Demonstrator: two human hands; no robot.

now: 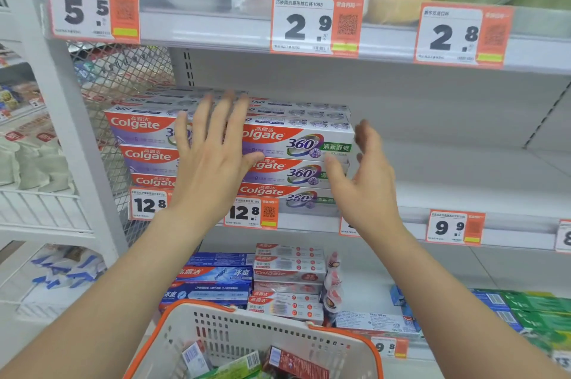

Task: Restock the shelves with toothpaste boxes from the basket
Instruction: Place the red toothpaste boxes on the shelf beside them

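Red-and-white Colgate toothpaste boxes (296,144) sit stacked on the middle shelf (463,168); our left hand (210,162) spreads straight fingers (223,119) across their fronts, our right hand (367,184) curves loosely open at the stack's right end, both holding nothing. We cannot tell whether either touches; the basket (247,329) below is cut off.

Toothpaste boxes (296,144) read Colgate 360°; shelf tags (316,25) show 5.5, 2.9, 2.8, 12.8, 9.9, perhaps 9.8 below.

Retail shop aisle, white shelves (463,193) with orange price tags (316,25), stacked toothpaste boxes (296,144), shopping basket (262,326)
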